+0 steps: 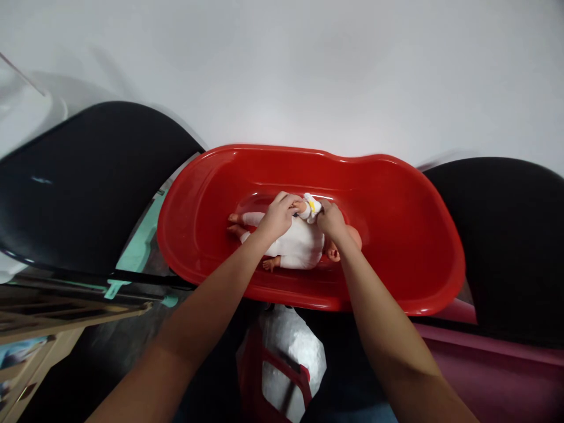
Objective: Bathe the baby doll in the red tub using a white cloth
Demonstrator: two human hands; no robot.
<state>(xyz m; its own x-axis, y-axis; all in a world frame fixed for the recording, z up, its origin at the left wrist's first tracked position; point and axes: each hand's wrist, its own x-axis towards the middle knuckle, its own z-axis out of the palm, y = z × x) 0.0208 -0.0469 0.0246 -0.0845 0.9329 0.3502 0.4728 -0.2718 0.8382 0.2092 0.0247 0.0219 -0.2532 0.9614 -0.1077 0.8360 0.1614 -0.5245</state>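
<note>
A baby doll (299, 247) in a white suit lies on its back in a red baby bathtub (405, 235), head to the right and bare feet to the left. My left hand (278, 216) is closed round the doll's raised far hand. At that arm's sleeve is a small white cloth piece (312, 207) with a yellow patch. My right hand (331, 220) pinches at the right side of this cloth, beside the doll's head; its fingertips are partly hidden. The doll's near arm rests along its side, and my right forearm covers part of its head.
Black seats or chair backs (88, 188) flank the tub, another black one (511, 247) being at the right. Behind it rises a white wall (282, 70). A wooden shelf (44, 364) stands lower left, and a dark pink surface (493, 370) lies lower right.
</note>
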